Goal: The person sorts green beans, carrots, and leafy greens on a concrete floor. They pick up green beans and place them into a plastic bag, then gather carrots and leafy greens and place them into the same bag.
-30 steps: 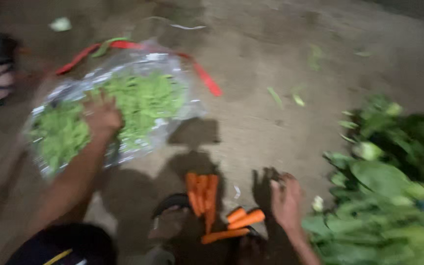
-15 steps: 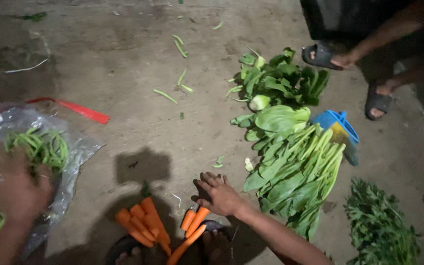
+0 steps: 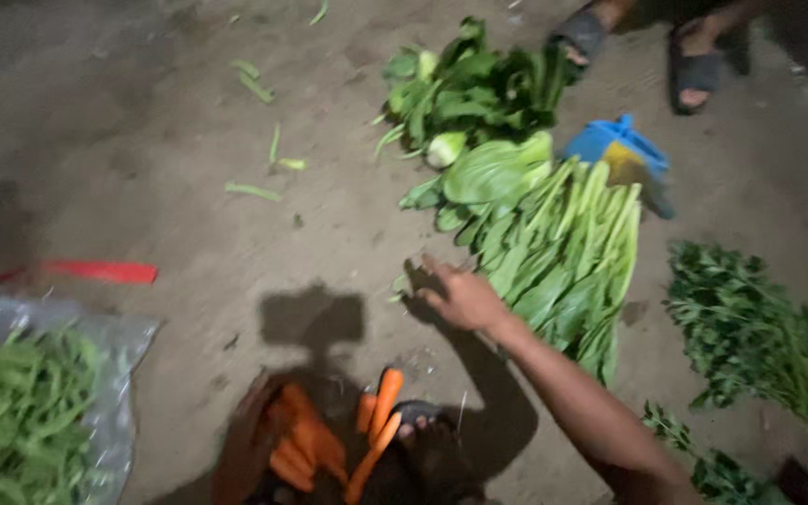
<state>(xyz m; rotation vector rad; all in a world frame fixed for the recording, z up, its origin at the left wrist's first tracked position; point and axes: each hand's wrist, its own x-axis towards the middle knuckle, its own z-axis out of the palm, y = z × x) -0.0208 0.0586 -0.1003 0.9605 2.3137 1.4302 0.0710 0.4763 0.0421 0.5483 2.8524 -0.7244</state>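
My right hand (image 3: 460, 297) reaches out over the dirt ground with fingers spread, holding nothing, just left of a bundle of long-stemmed leafy greens (image 3: 563, 252). Orange carrots (image 3: 381, 421) lie in a loose pile at the bottom, beside my sandalled foot (image 3: 413, 432). A blurred brown shape that looks like my left hand (image 3: 247, 447) rests on the left part of the carrot pile (image 3: 306, 440); its grip is unclear. Green beans (image 3: 21, 421) lie on a clear plastic sheet (image 3: 128, 341) at the lower left.
Dark leafy vegetables (image 3: 469, 89) are heaped at the top, a blue plastic scoop (image 3: 619, 150) beside them. A herb bunch (image 3: 750, 337) lies at the right. Another person's sandalled feet (image 3: 694, 65) stand at the top right. A red strip (image 3: 95, 271) lies left.
The view has swung right. My right hand left the carrots and moved up toward the long leafy greens. My left hand left the green beans and now seems to be at the carrots.
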